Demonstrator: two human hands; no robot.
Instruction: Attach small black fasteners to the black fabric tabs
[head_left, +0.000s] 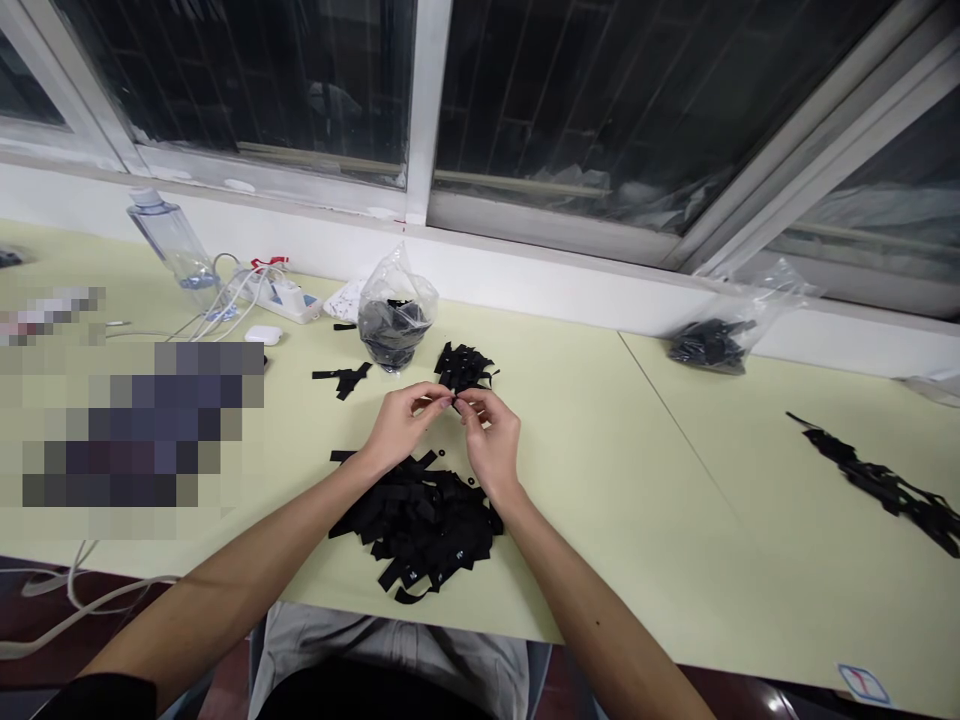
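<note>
My left hand (405, 425) and my right hand (491, 435) meet fingertip to fingertip over the table. Both are closed in a pinch on a small black piece (454, 400), mostly hidden by the fingers, so its kind is unclear. Just beyond them lies a small pile of black fabric strips (465, 366). Nearer my body, below the wrists, spreads a larger heap of black fabric strips (427, 520), some bearing small white marks. Two tiny black rings, one a near ring (471, 481) and the other a far ring (442, 453), lie between the heap and my hands.
A clear bag of black pieces (397, 325) stands behind the hands; another clear bag (712, 345) lies right. Loose strips (345, 380) sit left, a black strap bundle (885, 480) far right. A bottle (176, 245), power strip (281, 297) and white case (264, 335) are back left.
</note>
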